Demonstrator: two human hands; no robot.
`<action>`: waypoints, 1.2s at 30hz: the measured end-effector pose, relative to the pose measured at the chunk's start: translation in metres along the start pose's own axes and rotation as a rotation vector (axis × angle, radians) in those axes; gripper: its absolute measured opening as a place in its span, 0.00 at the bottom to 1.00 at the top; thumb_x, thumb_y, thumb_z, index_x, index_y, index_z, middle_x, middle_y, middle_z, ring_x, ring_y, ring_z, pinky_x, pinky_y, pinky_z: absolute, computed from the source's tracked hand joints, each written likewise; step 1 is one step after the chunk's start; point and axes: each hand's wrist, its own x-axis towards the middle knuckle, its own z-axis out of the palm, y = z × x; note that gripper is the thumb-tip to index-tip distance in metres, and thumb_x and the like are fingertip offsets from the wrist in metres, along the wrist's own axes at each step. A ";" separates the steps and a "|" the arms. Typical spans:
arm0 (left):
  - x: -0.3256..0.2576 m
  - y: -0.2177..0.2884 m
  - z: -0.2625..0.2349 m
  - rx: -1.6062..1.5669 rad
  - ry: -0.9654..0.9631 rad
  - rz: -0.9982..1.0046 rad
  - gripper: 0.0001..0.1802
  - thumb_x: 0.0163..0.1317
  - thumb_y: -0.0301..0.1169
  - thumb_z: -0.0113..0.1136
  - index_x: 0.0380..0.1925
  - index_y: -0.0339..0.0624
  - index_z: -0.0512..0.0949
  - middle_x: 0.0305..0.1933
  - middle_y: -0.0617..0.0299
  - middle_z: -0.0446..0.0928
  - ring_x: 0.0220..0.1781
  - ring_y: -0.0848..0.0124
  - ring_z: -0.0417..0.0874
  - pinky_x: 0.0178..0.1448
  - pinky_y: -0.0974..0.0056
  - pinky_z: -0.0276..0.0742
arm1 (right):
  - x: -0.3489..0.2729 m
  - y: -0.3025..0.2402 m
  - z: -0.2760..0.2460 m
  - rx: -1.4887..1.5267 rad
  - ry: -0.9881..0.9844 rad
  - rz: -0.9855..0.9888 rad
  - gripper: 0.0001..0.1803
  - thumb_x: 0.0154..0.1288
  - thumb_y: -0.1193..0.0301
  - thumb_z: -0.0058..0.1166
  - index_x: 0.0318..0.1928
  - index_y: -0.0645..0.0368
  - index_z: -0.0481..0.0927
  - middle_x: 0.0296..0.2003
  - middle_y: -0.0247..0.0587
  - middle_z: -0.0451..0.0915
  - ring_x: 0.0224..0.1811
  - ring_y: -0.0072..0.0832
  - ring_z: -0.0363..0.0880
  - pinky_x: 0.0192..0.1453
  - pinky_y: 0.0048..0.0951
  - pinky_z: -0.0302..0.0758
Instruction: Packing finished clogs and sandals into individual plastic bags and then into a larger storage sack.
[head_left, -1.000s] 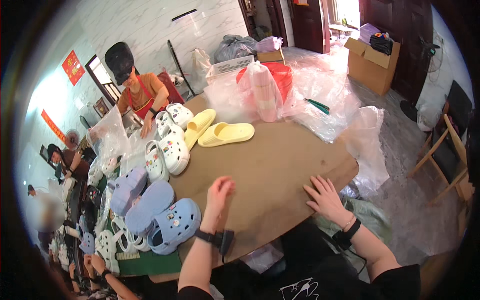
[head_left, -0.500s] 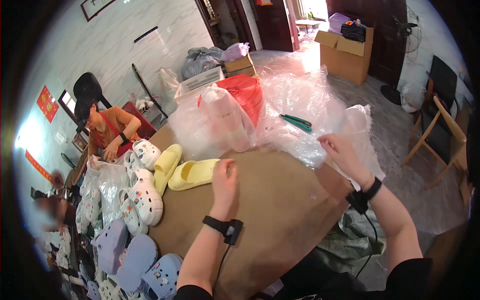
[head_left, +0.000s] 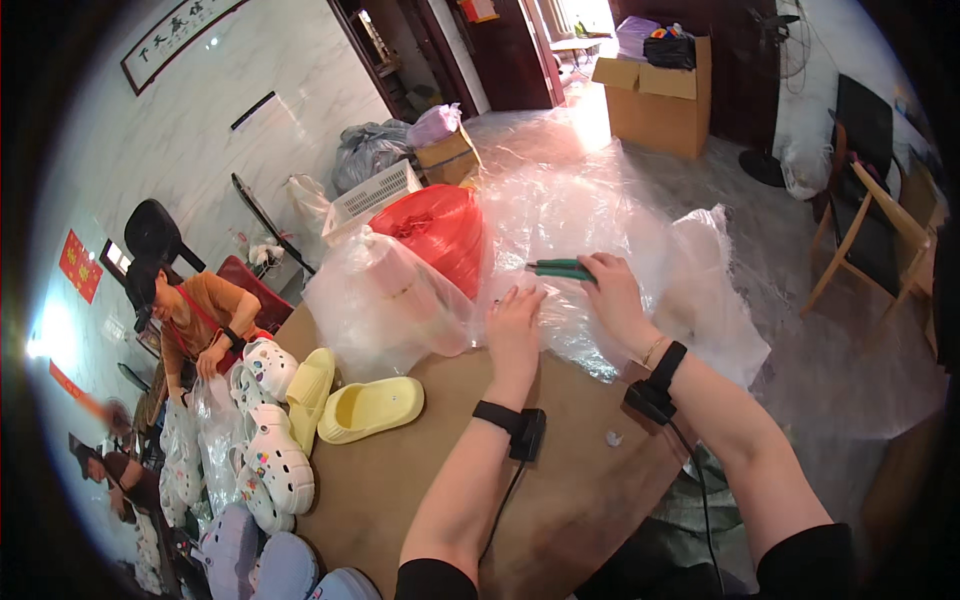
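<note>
My right hand point(head_left: 613, 290) is closed around the handle end of green-handled pliers point(head_left: 556, 267), whose tip points left over clear plastic sheeting point(head_left: 575, 225). Just left of it, my left hand point(head_left: 515, 325) rests at the near edge of the plastic, fingers stretched out and holding nothing. A large clear bag point(head_left: 385, 290) with a pale roll-like bundle inside stands beyond that hand, to its left. Behind the bag is a red plastic bag point(head_left: 440, 235). Two yellow slippers point(head_left: 372, 408) lie on the brown tabletop point(head_left: 430, 480).
White clogs with charms point(head_left: 280, 460) and lilac-blue ones point(head_left: 285, 570) line the table's left side. A co-worker point(head_left: 205, 320) in an orange top sits there, handling clear plastic. Farther off are a white crate point(head_left: 375, 200), a cardboard box point(head_left: 655, 105) and a wooden-armed chair point(head_left: 870, 220).
My right hand has moved left and taken hold of the pliers that lay on the plastic. My left hand has left the yellow slipper's side and reached right to the plastic's edge.
</note>
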 end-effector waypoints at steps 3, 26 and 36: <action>0.002 0.023 -0.030 -0.262 0.219 -0.009 0.12 0.64 0.20 0.51 0.45 0.42 0.79 0.50 0.57 0.81 0.60 0.59 0.78 0.69 0.48 0.59 | 0.009 0.005 -0.022 0.307 0.097 0.135 0.19 0.58 0.76 0.58 0.52 0.63 0.79 0.46 0.47 0.81 0.51 0.40 0.77 0.56 0.34 0.73; -0.273 0.058 -0.229 0.332 -0.481 -0.426 0.29 0.61 0.39 0.60 0.64 0.61 0.69 0.74 0.55 0.57 0.76 0.47 0.53 0.68 0.27 0.49 | -0.097 -0.050 -0.049 -0.116 -0.251 -0.141 0.21 0.65 0.65 0.54 0.58 0.56 0.75 0.62 0.52 0.68 0.65 0.51 0.63 0.67 0.45 0.64; -0.326 0.054 -0.231 0.127 -0.877 -0.136 0.33 0.61 0.47 0.60 0.67 0.67 0.65 0.76 0.62 0.52 0.76 0.55 0.55 0.68 0.25 0.47 | -0.074 -0.091 -0.054 0.030 -0.396 -0.316 0.24 0.66 0.65 0.53 0.60 0.57 0.72 0.62 0.53 0.67 0.67 0.52 0.61 0.68 0.49 0.62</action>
